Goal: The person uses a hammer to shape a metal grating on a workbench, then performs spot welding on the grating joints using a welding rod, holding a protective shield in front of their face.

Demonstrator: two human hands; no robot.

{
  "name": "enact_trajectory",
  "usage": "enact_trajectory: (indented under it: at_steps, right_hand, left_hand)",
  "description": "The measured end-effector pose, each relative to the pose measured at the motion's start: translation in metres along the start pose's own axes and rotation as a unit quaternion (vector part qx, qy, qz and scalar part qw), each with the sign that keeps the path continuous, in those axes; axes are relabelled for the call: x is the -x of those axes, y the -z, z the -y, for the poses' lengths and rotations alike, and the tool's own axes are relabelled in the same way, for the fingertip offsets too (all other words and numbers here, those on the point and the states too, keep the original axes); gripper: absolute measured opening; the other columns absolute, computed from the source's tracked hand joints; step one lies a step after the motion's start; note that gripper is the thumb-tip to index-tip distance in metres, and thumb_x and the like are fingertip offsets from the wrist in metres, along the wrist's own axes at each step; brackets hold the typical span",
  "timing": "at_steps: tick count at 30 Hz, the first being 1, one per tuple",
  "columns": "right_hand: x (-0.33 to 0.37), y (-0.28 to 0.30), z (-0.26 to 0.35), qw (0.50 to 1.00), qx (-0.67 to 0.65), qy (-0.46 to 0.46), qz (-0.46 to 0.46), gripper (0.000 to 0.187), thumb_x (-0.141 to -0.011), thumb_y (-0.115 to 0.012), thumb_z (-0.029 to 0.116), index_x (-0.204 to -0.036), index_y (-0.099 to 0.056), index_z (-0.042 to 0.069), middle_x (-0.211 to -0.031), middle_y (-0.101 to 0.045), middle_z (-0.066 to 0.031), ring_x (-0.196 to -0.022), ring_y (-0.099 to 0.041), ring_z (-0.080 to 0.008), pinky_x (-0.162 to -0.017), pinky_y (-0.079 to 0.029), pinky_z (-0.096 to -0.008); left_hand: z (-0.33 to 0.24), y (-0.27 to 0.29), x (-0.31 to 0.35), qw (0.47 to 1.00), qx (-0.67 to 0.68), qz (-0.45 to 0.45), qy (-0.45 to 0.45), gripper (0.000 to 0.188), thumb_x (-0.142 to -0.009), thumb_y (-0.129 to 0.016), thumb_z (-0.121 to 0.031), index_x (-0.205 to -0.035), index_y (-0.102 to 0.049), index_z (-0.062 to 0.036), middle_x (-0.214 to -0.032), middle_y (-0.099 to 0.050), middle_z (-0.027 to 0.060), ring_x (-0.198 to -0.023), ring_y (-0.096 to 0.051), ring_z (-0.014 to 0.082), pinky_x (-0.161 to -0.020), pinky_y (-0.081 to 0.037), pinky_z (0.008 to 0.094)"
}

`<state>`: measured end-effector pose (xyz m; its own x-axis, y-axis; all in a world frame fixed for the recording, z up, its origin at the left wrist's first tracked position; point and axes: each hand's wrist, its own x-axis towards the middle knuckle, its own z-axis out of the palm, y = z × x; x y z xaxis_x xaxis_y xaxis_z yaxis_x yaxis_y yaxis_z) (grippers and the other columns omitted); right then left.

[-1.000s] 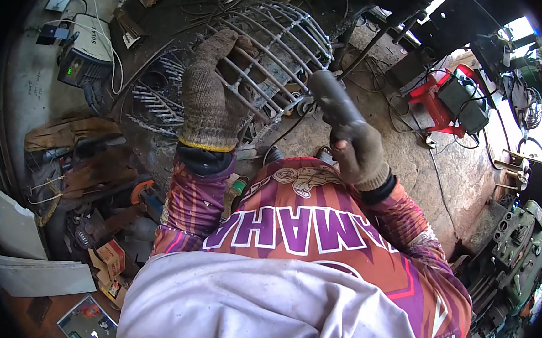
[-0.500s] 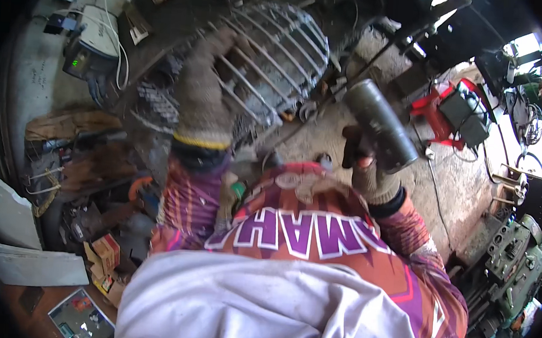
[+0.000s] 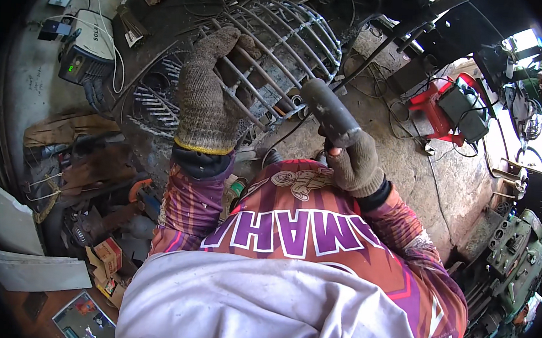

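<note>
Both my hands wear brown knitted work gloves. My left hand (image 3: 210, 89) is closed round a bar of a curved metal grille (image 3: 301, 26), which is built of parallel rods joined by cross rods. Its fingertips are partly hidden behind the rods. In my right hand (image 3: 359, 166) is a thick dark grey metal cylinder (image 3: 330, 109), gripped near its lower end and tilted up to the left. The cylinder's upper end lies close to the grille's near right edge; whether they touch I cannot tell.
Another slatted metal piece (image 3: 157, 95) lies below the grille. At left stands a box-shaped power unit (image 3: 91, 46) with cables. A red plastic stool (image 3: 431, 108) bears a dark box on the right, with cords across the floor (image 3: 420, 186). A green machine (image 3: 509, 267) stands lower right.
My right hand has brought the cylinder left, closer to the grille. The grille has shifted slightly to the right and tilted, still in my left hand.
</note>
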<state>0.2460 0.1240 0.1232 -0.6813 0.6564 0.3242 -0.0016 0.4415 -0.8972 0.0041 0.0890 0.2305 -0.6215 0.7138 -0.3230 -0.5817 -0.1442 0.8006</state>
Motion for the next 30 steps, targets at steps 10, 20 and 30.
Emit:
enact_trajectory:
  at_steps: [10, 20, 30]
  right_hand:
    - [-0.029, 0.012, -0.003, 0.978, -0.151, -0.106, -0.094, 0.061, -0.098, -0.051, 0.053, -0.12, -0.054, -0.004, -0.067, -0.05, -0.0005, -0.053, -0.048, -0.0084, -0.047, -0.037, -0.0241]
    - [-0.139, 0.023, -0.084, 0.938, 0.287, -0.18, -0.072, 0.047, -0.093, -0.053, 0.033, -0.132, -0.054, 0.007, -0.101, -0.069, -0.0232, -0.097, -0.067, -0.0404, -0.085, -0.051, -0.0468]
    - [-0.215, 0.011, -0.104, 0.87, 0.476, -0.094, 0.088, 0.04, -0.089, -0.053, 0.018, -0.128, -0.059, 0.015, -0.106, -0.068, -0.0221, -0.099, -0.068, -0.038, -0.084, -0.054, -0.0495]
  left_hand:
    - [-0.002, 0.002, -0.002, 0.999, -0.032, 0.017, -0.016, 0.015, -0.087, -0.068, -0.021, -0.099, -0.068, -0.0116, -0.087, -0.07, 0.0047, -0.076, -0.069, 0.016, -0.065, -0.061, 0.0315]
    - [-0.001, 0.007, 0.005, 0.993, -0.078, -0.024, -0.083, 0.019, -0.083, -0.072, -0.017, -0.1, -0.068, -0.0087, -0.088, -0.071, 0.0064, -0.078, -0.069, 0.0173, -0.067, -0.058, 0.0292]
    - [0.013, 0.025, -0.007, 0.992, -0.094, -0.015, -0.082, 0.017, -0.083, -0.072, -0.014, -0.099, -0.067, -0.0098, -0.086, -0.069, 0.0036, -0.074, -0.068, 0.0152, -0.065, -0.056, 0.0286]
